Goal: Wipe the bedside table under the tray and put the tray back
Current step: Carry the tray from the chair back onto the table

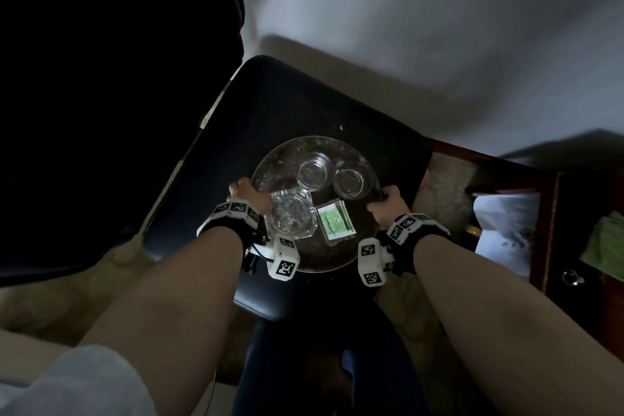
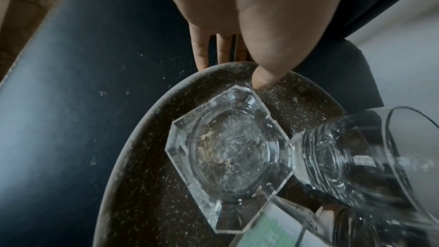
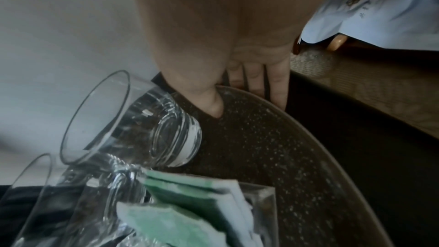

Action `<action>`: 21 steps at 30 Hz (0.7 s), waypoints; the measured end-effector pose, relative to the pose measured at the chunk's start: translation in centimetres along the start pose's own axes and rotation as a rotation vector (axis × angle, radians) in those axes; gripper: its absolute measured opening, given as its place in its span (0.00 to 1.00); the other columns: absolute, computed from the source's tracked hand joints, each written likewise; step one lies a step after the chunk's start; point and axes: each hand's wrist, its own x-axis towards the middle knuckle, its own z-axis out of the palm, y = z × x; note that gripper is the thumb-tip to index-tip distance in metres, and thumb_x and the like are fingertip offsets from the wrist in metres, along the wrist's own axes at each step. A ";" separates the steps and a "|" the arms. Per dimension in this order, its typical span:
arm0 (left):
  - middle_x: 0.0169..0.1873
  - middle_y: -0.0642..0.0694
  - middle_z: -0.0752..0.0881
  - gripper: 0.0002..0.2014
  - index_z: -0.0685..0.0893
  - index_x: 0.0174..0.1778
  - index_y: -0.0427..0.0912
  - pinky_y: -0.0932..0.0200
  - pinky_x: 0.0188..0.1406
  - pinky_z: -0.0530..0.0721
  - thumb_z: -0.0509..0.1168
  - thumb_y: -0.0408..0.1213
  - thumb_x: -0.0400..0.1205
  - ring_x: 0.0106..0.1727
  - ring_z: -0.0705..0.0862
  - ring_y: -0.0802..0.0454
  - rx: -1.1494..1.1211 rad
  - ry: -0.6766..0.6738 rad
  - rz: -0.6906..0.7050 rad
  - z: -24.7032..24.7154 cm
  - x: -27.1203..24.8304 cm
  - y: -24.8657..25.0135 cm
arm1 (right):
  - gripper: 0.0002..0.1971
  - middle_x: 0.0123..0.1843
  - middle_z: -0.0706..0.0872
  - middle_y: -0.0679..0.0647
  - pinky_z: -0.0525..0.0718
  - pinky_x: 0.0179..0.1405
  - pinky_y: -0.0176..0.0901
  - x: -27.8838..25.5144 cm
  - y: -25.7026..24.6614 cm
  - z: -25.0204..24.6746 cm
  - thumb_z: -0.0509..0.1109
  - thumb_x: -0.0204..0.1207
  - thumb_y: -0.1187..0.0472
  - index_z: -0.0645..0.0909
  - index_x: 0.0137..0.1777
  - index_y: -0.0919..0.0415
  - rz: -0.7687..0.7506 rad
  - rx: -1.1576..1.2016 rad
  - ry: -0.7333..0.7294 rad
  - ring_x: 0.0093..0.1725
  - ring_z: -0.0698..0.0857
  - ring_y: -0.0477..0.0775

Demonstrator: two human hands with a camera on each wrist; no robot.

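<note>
A round dark speckled tray [image 1: 280, 159] sits over a dark blue padded surface [image 1: 287, 105]; I cannot tell whether it rests on it. It carries two empty glasses [image 1: 312, 172] [image 1: 351, 182], a glass ashtray [image 1: 290, 214] and a clear box of green packets [image 1: 336, 221]. My left hand [image 1: 241, 191] grips the tray's left rim. The left wrist view shows that hand [image 2: 232, 67] with its thumb on top and its fingers [image 2: 204, 52] under the tray [image 2: 147, 157]. My right hand [image 1: 388, 201] grips the right rim. In the right wrist view it [image 3: 247, 97] pinches the tray [image 3: 273, 147] the same way.
A tall dark padded panel [image 1: 118, 78] rises at the left. A red-brown wooden cabinet [image 1: 553, 213] with a drawer knob [image 1: 572, 277] stands at the right. White paper [image 1: 506, 230] and a green cloth [image 1: 607, 243] lie on it. Patterned carpet [image 1: 449, 176] shows between the two.
</note>
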 end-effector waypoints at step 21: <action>0.57 0.37 0.83 0.17 0.82 0.62 0.36 0.59 0.45 0.77 0.59 0.41 0.83 0.51 0.82 0.42 0.461 -0.132 0.141 -2.8 -7.7 0.8 | 0.21 0.65 0.80 0.65 0.78 0.59 0.50 -5.6 0.4 -2.2 0.58 0.78 0.73 0.71 0.71 0.61 0.091 -0.090 0.055 0.64 0.80 0.65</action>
